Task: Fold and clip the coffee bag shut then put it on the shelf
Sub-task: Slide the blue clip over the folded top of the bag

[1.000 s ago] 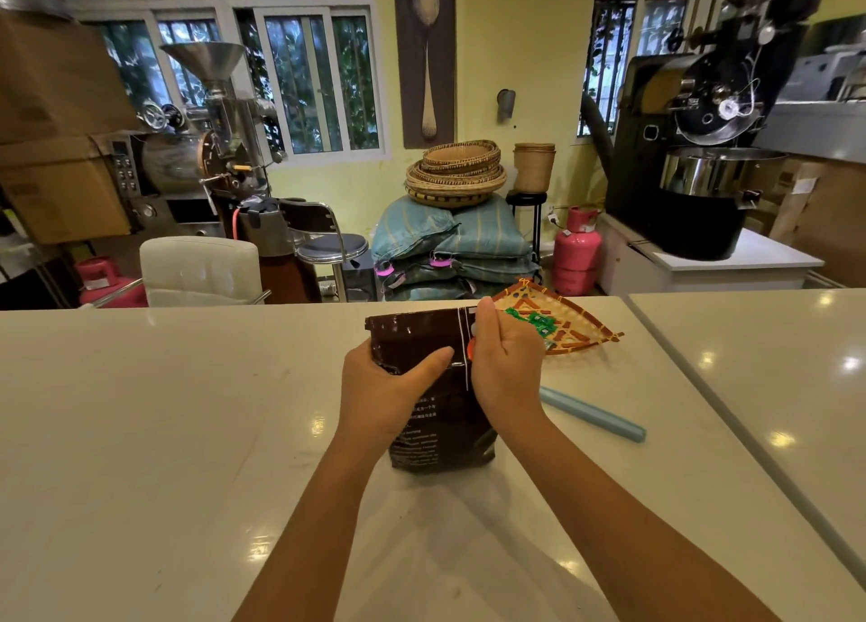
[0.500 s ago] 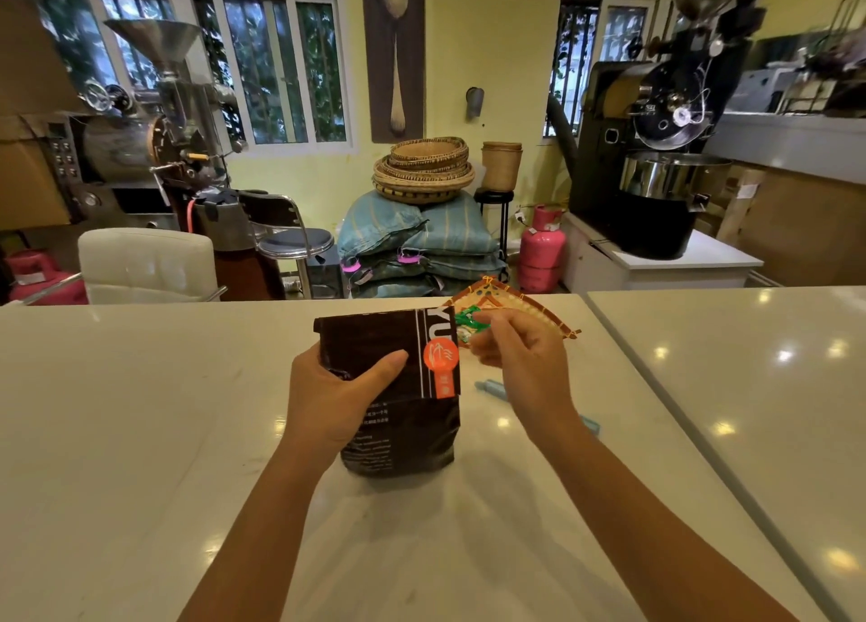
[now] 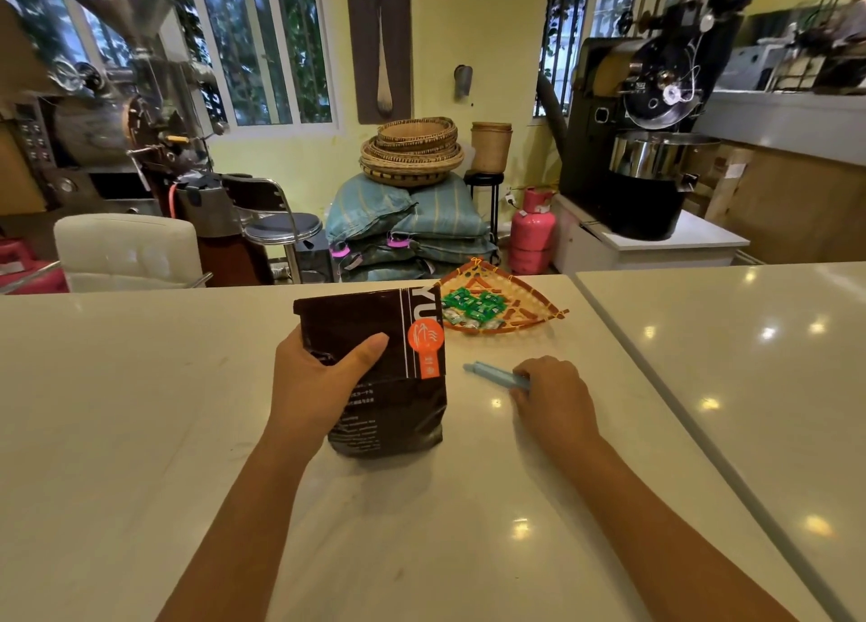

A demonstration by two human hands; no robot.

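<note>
A dark brown coffee bag (image 3: 398,415) with an orange label stands upright on the white counter (image 3: 140,410), its top folded over. My left hand (image 3: 318,382) grips the bag from the left, thumb pressed on the folded flap. To the right of the bag lies a long light-blue clip (image 3: 492,372) on the counter. My right hand (image 3: 553,396) rests on the clip's near end with fingers curled around it. No shelf is identifiable in view.
A woven orange tray (image 3: 529,303) holding green wrapped sweets sits just behind the bag and clip. A seam (image 3: 656,387) splits the counter from a second slab on the right. Coffee roasters, sacks, baskets and a pink gas cylinder stand beyond the counter.
My right hand left the bag's top, passed near the woven tray, then dropped onto the blue clip. My left hand kept holding the folded bag.
</note>
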